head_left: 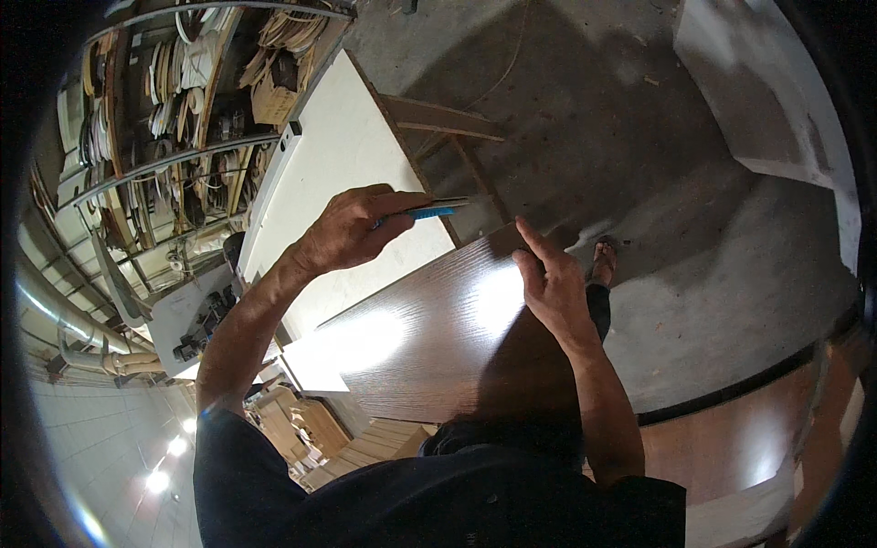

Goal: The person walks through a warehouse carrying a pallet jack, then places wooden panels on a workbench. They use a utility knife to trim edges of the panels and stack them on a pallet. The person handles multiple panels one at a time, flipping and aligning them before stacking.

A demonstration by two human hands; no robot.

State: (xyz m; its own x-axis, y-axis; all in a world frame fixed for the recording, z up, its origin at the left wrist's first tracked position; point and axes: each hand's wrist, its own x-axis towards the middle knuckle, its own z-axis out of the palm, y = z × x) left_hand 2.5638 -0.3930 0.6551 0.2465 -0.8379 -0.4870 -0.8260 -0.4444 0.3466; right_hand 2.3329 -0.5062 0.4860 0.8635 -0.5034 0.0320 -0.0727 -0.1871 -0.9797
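Note:
Across the middle lies a dark brown wood-grain board (429, 320), with lamp glare on its face. Above its far long edge, my left hand (352, 228) is closed around a slim blue-handled tool (429, 213); a thin flat part points right from the fingers, and its exact kind is unclear. At the board's right end is my right hand (555, 292), index finger stretched out along the corner and thumb apart from it. Its remaining fingers are partly hidden, and I see nothing held in it.
Beneath the board extends a white-topped table (338, 155). Shelves (174, 100) with rolls of edging strip stand at the far left. A pale panel (776, 100) rises at the far right. Another brown board (731, 429) lies at the lower right. A person's foot (604, 260) shows on the concrete floor.

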